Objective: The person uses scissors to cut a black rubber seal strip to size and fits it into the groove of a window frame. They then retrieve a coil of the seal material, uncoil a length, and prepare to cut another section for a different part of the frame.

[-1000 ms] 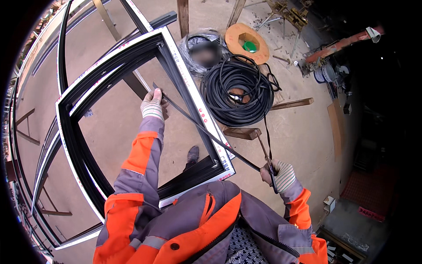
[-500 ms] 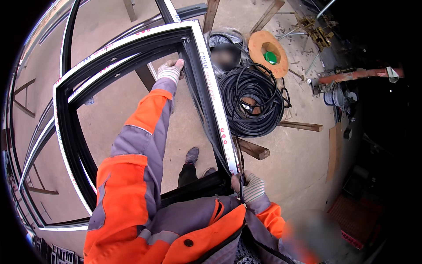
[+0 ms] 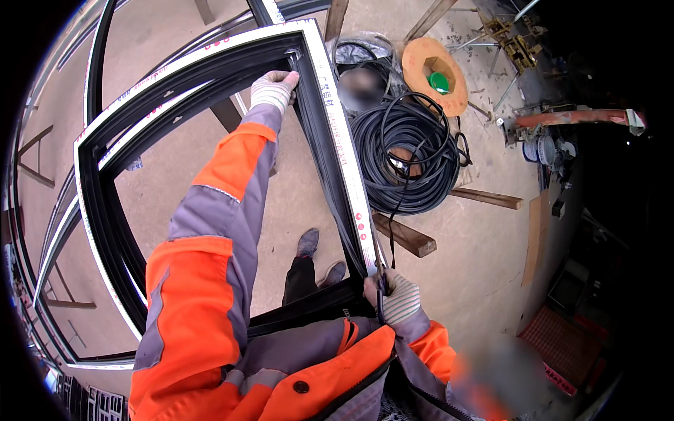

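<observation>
A window frame [image 3: 344, 165] with white film on its faces and black inner channels lies in front of me. My left hand [image 3: 272, 92], in a white knit glove with bare fingertips, is closed at the inner far right corner. Its thumb and fingers pinch the black rubber strip [image 3: 314, 151] that runs down the frame's right inner side. At the near right corner my right hand [image 3: 397, 298], in a striped glove, is closed around a slim dark-handled tool [image 3: 381, 298] that looks like scissors. Its fingers hide most of the tool.
Right of the frame lies a big coil of black rubber strip [image 3: 372, 179], beside an orange-brown ring-shaped piece [image 3: 456, 95] holding a green round item [image 3: 439, 83]. Wooden beams [image 3: 407, 235] stick out below the coil. A red curved bar [image 3: 576, 118] is farther right. More frames [image 3: 49, 252] stand left.
The frame and my left hand sit slightly higher in view, and the frame lies a little farther left. My right hand is slightly higher. Both hands keep their grip.
</observation>
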`<state>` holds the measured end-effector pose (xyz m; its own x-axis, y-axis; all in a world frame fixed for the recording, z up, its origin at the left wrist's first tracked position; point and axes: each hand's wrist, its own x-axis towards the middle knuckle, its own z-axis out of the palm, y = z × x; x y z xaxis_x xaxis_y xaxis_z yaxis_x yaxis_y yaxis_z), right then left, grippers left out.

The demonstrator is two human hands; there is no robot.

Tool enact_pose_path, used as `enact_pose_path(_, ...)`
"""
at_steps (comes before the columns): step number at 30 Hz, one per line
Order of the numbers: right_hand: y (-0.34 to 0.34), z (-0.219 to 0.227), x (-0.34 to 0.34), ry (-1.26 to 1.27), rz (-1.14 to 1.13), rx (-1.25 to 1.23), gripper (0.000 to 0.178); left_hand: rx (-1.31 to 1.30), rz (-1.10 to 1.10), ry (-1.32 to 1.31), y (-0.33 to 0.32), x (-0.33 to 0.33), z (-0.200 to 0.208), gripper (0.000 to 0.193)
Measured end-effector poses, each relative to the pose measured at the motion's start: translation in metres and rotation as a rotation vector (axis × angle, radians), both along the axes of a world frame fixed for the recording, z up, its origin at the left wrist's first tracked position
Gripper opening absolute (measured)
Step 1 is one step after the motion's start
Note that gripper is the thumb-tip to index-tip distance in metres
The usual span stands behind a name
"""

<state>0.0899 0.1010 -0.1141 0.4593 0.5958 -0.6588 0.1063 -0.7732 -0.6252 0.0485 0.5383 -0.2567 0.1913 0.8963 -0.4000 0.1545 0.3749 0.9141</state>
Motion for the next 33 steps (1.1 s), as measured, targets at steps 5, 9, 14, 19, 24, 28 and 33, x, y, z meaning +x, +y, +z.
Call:
enact_pose_path(5, 0.008, 0.002, 0.000, -0.007, -0.002, -0.004, 0.020, 0.016, -0.004, 0.024, 0.004, 0.002, -0.003, 0.023)
enact_pose_path(9, 0.011, 0.003, 0.002, 0.001, -0.020, 0.003, 0.021, -0.003, 0.001, 0.070, 0.006, 0.004, -0.003, 0.027)
enact_pose_path(14, 0.014, 0.005, 0.003, -0.011, 0.002, 0.022, 0.021, -0.013, 0.011, 0.136, 0.003, 0.008, 0.005, 0.030)
enact_pose_path(19, 0.017, 0.006, 0.001, 0.011, -0.023, 0.026, 0.019, -0.035, 0.019, 0.171, 0.007, 0.012, -0.004, 0.032)
enact_pose_path(24, 0.014, 0.001, 0.003, 0.013, -0.017, 0.020, 0.019, 0.099, 0.012, 0.284, 0.015, 0.011, -0.032, 0.040)
enact_pose_path(28, 0.016, 0.001, 0.003, 0.022, -0.031, 0.022, 0.020, 0.169, 0.039, 0.310, 0.016, 0.012, -0.051, 0.045)
enact_pose_path(33, 0.013, -0.005, 0.003, -0.001, -0.039, 0.020, 0.020, 0.004, 0.071, 0.147, 0.003, 0.018, -0.019, 0.040)
